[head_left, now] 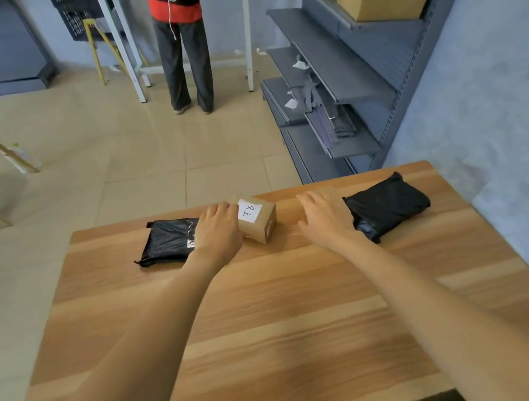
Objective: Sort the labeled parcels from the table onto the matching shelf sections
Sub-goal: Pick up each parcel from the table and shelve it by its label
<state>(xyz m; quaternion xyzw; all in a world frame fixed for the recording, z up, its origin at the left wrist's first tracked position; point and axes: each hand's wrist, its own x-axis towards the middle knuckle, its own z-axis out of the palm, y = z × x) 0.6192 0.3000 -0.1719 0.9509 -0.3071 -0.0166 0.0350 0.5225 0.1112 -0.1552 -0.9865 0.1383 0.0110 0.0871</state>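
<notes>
The small brown cardboard box with a white handwritten label (256, 219) lies tilted at the far edge of the wooden counter (274, 319), between two black plastic mailer bags (168, 240). The left hand (218, 233) touches its side, but whether it is grasping I cannot tell; the right hand (324, 217) is released, flat beside it. Better read the label first, then hold both sides.

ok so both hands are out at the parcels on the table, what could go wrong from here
1. The small cardboard box sits tilted against the left hand near the far edge of the table; a push could tip it or slide it off.
2. Its white label is handwritten and hard to read, so it may go to the wrong shelf.
3. The right hand rests beside the right black bag, which could slide when grabbed.
</notes>
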